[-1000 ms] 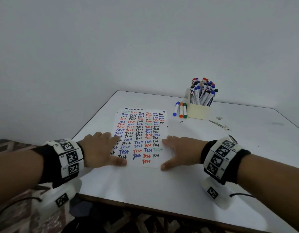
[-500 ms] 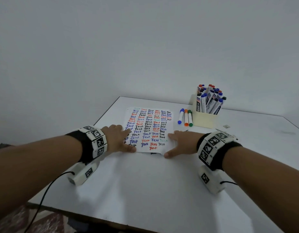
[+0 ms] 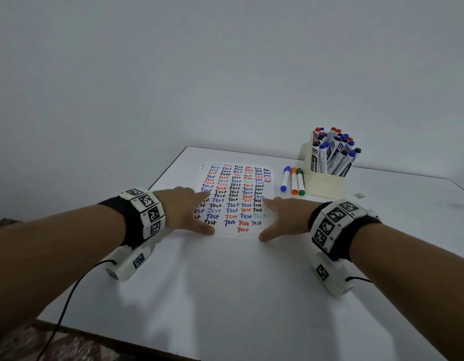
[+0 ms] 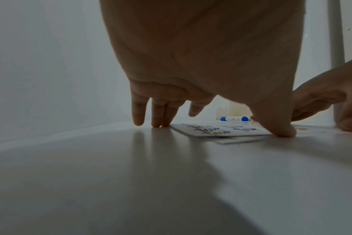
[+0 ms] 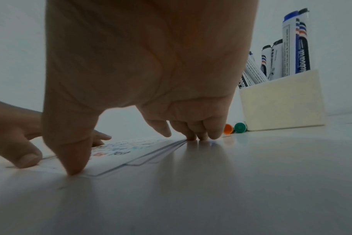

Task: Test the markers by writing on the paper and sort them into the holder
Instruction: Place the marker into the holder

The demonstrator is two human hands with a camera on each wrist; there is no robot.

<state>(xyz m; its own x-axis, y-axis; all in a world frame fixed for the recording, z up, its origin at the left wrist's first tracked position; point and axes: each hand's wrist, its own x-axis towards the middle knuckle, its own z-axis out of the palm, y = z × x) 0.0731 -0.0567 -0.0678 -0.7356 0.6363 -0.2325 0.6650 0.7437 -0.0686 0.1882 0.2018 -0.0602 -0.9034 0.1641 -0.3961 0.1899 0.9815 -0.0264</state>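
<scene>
A stack of white paper (image 3: 236, 194), its top sheet covered in rows of the word "Test" in black, red, blue and green, lies on the white table (image 3: 225, 282). My left hand (image 3: 184, 209) rests flat on the paper's left edge with straight fingers. Flat on the right edge lies my right hand (image 3: 283, 217). Three capped markers, blue (image 3: 285, 178), orange (image 3: 294, 181) and green (image 3: 300, 181), lie side by side right of the paper. Behind them a cream holder (image 3: 327, 182) stands full of several markers. In the right wrist view the paper (image 5: 135, 152) shows several fanned sheets.
A small scrap (image 3: 359, 195) lies on the table right of the holder. A grey wall stands behind the table. A patterned rug (image 3: 22, 342) shows below the table's front edge. A cable (image 3: 66, 303) runs from my left wrist.
Both hands have slid the paper away from the front edge toward the middle of the table, and the head view has moved with them. Both hands stay flat on the paper.
</scene>
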